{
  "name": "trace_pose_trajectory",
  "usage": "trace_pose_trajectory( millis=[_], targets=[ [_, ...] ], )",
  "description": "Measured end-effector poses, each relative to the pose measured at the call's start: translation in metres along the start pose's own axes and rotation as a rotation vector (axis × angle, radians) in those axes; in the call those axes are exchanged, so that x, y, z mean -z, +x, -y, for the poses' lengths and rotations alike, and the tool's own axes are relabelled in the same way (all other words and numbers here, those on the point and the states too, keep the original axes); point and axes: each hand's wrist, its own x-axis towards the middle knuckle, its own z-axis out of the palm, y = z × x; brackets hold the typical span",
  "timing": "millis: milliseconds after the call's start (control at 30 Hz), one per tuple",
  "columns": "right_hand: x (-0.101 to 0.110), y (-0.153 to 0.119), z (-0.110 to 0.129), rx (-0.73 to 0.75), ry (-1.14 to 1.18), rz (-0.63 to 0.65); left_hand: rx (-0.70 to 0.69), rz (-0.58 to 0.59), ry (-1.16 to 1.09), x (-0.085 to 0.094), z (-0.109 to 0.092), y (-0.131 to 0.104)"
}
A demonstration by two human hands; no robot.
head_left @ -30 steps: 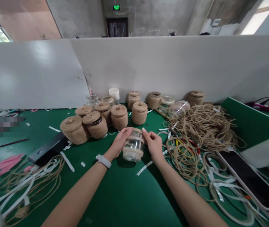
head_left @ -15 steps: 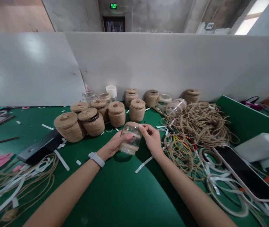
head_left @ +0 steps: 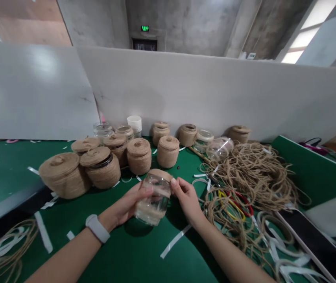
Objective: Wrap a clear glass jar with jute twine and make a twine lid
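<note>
My left hand point(head_left: 129, 202) is wrapped around the side of a clear glass jar point(head_left: 159, 198), which tilts above the green table. A tan band point(head_left: 159, 174) circles the jar's top, and paler bands show on its glass. Beside the rim, my right hand point(head_left: 188, 198) is closed in a pinch, its fingertips against the band's right end. Whatever those fingers pinch is too small to make out. Behind the jar stand several twine-wrapped jars with lids, among them one jar point(head_left: 168, 152) just beyond it.
A large heap of twine point(head_left: 253, 173) lies on the right, with red- and yellow-handled tools point(head_left: 235, 204) and a phone point(head_left: 318, 239) near it. White tape strips point(head_left: 175, 241) are scattered about. Bare glass jars point(head_left: 219, 148) and stacked white cups point(head_left: 134, 124) stand by the grey partition point(head_left: 185, 90).
The view has tipped upward and moved closer. My left hand still holds the jar, now tilted more, and my right hand stays pinched at its rim.
</note>
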Motion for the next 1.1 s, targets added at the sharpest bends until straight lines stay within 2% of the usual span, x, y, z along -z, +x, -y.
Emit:
trace_pose_trajectory(
  millis=[200, 433, 600, 700, 833, 900, 1100],
  targets=[
    [0.0, 0.002, -0.002, -0.035, 0.071, -0.027, -0.131, -0.042, 0.046, -0.01, 0.0, 0.0],
    [0.005, -0.004, 0.003, -0.019, 0.045, -0.018, -0.092, -0.111, -0.053, -0.01, -0.005, -0.001],
    [0.007, -0.008, 0.007, 0.022, 0.012, 0.023, -0.007, -0.075, -0.168, -0.009, -0.002, 0.002],
    [0.008, -0.008, 0.007, 0.004, 0.047, 0.018, -0.048, -0.054, -0.111, -0.005, 0.0, 0.003],
    [0.008, -0.006, 0.005, -0.016, 0.067, 0.0, -0.115, 0.125, 0.051, 0.004, 0.002, 0.002],
    [0.009, -0.006, 0.004, -0.023, 0.077, 0.001, -0.099, 0.165, 0.108, 0.007, 0.001, 0.001],
    [0.01, -0.004, 0.006, -0.004, 0.039, 0.026, -0.068, 0.073, 0.013, 0.009, -0.003, 0.002]
  ],
)
